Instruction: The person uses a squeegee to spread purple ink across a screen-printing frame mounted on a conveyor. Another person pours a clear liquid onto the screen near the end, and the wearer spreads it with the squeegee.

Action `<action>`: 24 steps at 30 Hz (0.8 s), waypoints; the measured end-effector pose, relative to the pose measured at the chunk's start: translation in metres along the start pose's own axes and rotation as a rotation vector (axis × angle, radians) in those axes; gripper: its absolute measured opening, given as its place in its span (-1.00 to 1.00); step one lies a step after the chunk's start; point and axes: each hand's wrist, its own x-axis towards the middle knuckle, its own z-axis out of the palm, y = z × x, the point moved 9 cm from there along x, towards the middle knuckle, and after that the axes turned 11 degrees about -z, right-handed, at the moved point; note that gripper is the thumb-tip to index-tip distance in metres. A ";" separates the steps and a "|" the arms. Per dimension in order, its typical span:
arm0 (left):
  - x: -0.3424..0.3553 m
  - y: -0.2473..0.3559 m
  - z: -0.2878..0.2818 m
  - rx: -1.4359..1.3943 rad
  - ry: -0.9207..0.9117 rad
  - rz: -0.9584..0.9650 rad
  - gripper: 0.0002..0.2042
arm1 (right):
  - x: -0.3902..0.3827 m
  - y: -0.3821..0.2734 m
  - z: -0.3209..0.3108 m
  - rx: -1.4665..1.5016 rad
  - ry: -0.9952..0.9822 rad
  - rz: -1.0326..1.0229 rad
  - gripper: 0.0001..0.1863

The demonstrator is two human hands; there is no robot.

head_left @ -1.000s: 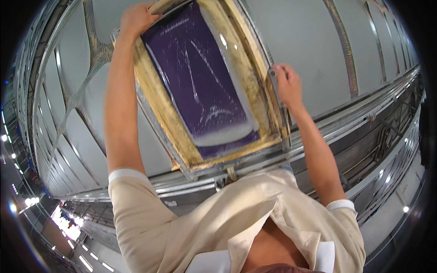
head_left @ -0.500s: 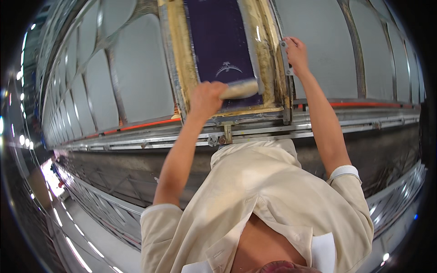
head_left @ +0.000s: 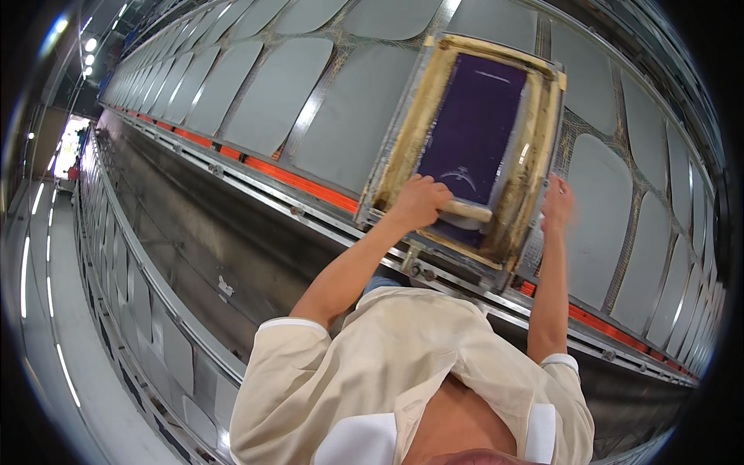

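A screen-printing frame (head_left: 380, 186) with yellowed inner borders and a dark purple centre (head_left: 477, 116) lies tilted in view on a long table. My left hand (head_left: 422, 200) grips a pale squeegee (head_left: 469, 209) across the lower part of the purple area, just below a light arched marking. My right hand (head_left: 556, 205) is closed on the right side of the frame, at its metal edge piece, slightly blurred.
The long table carries rows of grey rounded panels (head_left: 349, 108) to both sides. An orange strip (head_left: 302, 184) and a metal rail (head_left: 271, 190) run along its near edge. A lower railing (head_left: 174, 306) and pale aisle floor (head_left: 66, 310) are at the left.
My left hand has come down from the frame's top to its lower part with the squeegee. My right hand stays at the frame's side. The view has shifted and turned.
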 end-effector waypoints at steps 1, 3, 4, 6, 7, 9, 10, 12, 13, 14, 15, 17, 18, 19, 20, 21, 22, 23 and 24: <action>0.003 -0.022 -0.009 0.007 -0.037 -0.027 -0.62 | -0.005 0.003 0.026 0.028 -0.013 -0.001 -0.65; 0.002 -0.076 -0.029 0.030 -0.057 -0.037 -0.63 | -0.027 0.002 0.083 0.081 -0.025 -0.013 -0.67; -0.001 -0.105 -0.040 0.050 -0.066 -0.044 -0.63 | -0.039 -0.006 0.113 0.103 -0.025 -0.016 -0.67; -0.014 -0.154 -0.063 0.076 -0.044 -0.004 -0.62 | -0.071 -0.015 0.171 0.140 -0.020 -0.003 -0.69; -0.017 -0.174 -0.071 0.086 -0.037 0.016 -0.61 | -0.078 -0.016 0.191 0.173 -0.017 -0.012 -0.69; -0.025 -0.201 -0.091 0.112 -0.023 0.067 -0.59 | -0.088 -0.016 0.227 0.220 0.001 -0.034 -0.69; -0.036 -0.212 -0.097 0.119 -0.024 0.079 -0.57 | -0.097 -0.018 0.243 0.209 -0.022 0.013 -0.69; -0.064 -0.227 -0.104 0.139 -0.010 0.090 -0.52 | -0.109 -0.032 0.257 0.185 -0.061 0.112 -0.69; -0.078 -0.229 -0.108 0.150 -0.002 0.109 -0.52 | -0.109 -0.031 0.258 0.148 -0.041 0.101 -0.69; -0.089 -0.227 -0.110 0.157 0.007 0.127 -0.51 | -0.107 -0.030 0.256 0.107 -0.023 0.089 -0.69; -0.100 -0.226 -0.109 0.159 -0.013 0.152 -0.51 | -0.105 -0.028 0.253 0.065 -0.006 0.079 -0.69; -0.113 -0.226 -0.101 0.164 -0.045 0.197 -0.51 | -0.101 -0.016 0.254 0.024 0.005 0.115 -0.69; -0.113 -0.227 -0.098 0.156 -0.043 0.209 -0.52 | -0.099 -0.008 0.253 0.006 0.007 0.133 -0.68; -0.111 -0.231 -0.096 0.150 -0.034 0.224 -0.53 | -0.097 -0.006 0.257 -0.034 -0.007 0.140 -0.68; -0.108 -0.235 -0.094 0.144 -0.026 0.241 -0.53 | -0.096 -0.003 0.260 -0.074 -0.021 0.148 -0.68; -0.100 -0.237 -0.093 0.144 0.003 0.278 -0.54 | -0.096 0.001 0.261 -0.113 -0.034 0.160 -0.68; -0.086 -0.237 -0.093 0.136 -0.011 0.285 -0.55 | -0.095 -0.002 0.261 -0.144 -0.059 0.154 -0.67; -0.066 -0.239 -0.097 0.134 -0.023 0.292 -0.55 | -0.094 -0.009 0.262 -0.171 -0.085 0.146 -0.67; -0.044 -0.242 -0.097 0.131 -0.035 0.301 -0.55 | -0.093 -0.013 0.263 -0.196 -0.109 0.140 -0.67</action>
